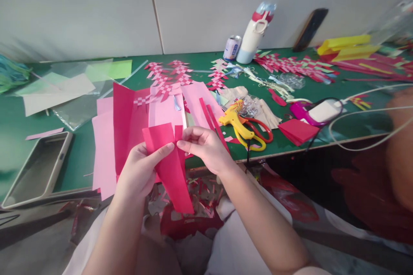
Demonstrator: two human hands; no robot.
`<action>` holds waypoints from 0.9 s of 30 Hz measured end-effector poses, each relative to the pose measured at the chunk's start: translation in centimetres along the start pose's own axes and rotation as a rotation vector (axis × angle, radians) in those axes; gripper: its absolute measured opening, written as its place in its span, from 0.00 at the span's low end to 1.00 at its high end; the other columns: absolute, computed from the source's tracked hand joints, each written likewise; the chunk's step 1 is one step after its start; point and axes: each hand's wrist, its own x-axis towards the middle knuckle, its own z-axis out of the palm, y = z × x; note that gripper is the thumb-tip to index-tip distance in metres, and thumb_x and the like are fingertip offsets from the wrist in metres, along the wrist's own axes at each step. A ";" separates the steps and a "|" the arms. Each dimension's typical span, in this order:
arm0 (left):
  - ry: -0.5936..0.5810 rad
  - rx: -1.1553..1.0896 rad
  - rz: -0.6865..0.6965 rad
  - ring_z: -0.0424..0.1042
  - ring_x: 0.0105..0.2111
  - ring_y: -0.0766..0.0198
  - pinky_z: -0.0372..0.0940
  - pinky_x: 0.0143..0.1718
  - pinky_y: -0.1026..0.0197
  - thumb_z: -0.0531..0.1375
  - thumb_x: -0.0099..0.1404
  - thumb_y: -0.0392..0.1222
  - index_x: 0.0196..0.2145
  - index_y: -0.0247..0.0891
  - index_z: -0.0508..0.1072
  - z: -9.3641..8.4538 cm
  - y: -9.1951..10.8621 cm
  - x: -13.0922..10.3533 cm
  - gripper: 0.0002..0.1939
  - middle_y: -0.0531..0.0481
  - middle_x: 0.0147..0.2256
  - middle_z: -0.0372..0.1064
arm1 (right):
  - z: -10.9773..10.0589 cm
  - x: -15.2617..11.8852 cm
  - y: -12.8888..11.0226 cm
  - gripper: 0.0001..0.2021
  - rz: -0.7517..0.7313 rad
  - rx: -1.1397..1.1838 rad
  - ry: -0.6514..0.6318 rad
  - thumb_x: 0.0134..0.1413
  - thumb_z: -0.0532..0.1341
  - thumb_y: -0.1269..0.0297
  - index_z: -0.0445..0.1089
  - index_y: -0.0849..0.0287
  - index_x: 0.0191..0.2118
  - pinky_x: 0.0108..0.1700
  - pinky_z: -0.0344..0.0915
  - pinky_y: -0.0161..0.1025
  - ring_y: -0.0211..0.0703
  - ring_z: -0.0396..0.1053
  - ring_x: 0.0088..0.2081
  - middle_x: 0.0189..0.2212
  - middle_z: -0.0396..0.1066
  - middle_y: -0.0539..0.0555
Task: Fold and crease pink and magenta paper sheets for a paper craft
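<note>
Between my two hands is a piece of red paper [176, 180], held over the table's front edge with its lower end hanging down. My left hand [142, 167] grips it at the left, thumb pressed flat on top. With thumb and fingertips, my right hand [201, 146] pinches a narrow part of the paper at its upper right, where a slit separates it from the wider part. Behind my hands lie a folded red sheet [124, 129], pink sheets [164, 105] and thin red strips [209, 116]. Yellow-handled scissors [240, 126] rest right of my right hand.
Woven red-and-pink paper pieces [161, 77] lie at the back of the green table [196, 162]. A can [232, 47], a bottle [253, 36] and a phone [310, 30] stand by the wall. An empty phone case [38, 167] is at left. Another person's arm [402, 150] shows at right.
</note>
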 end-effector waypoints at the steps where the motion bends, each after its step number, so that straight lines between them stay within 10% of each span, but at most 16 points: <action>1: 0.002 -0.009 0.001 0.78 0.29 0.56 0.73 0.28 0.61 0.72 0.47 0.41 0.35 0.34 0.78 0.0 0.0 0.0 0.16 0.44 0.31 0.79 | 0.0 0.0 0.0 0.13 -0.009 0.004 0.002 0.39 0.72 0.60 0.71 0.58 0.30 0.32 0.66 0.32 0.33 0.67 0.30 0.28 0.69 0.47; 27: 0.057 -0.047 0.023 0.78 0.29 0.56 0.74 0.32 0.60 0.72 0.45 0.43 0.33 0.35 0.78 -0.1 0.0 0.3 0.16 0.45 0.30 0.78 | -0.2 0.1 0.2 0.14 0.030 -0.047 -0.036 0.39 0.72 0.61 0.73 0.58 0.33 0.32 0.69 0.32 0.34 0.68 0.32 0.29 0.71 0.48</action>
